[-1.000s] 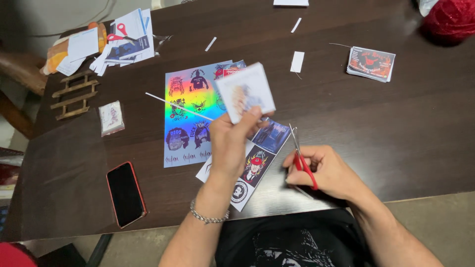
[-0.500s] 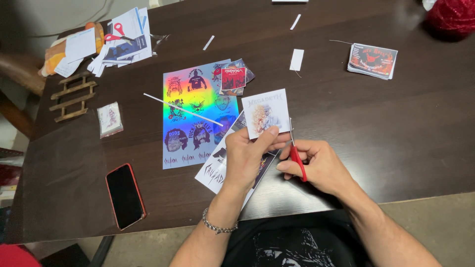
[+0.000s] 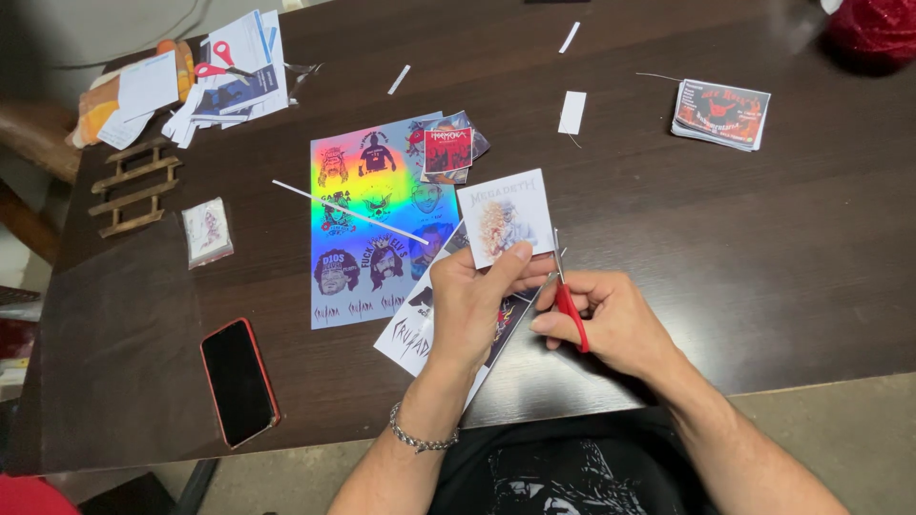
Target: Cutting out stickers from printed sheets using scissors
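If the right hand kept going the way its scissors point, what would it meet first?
The right hand aims its red-handled scissors up the picture, along the right edge of the white sticker card in the left hand. That card edge probably comes first; beyond lies bare dark table.

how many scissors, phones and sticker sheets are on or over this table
scissors: 2, one in the right hand, one on the papers
phones: 1
holographic sticker sheets: 1
total: 4

Home craft table [image 3: 725, 248], sticker sheets [image 3: 367, 224]
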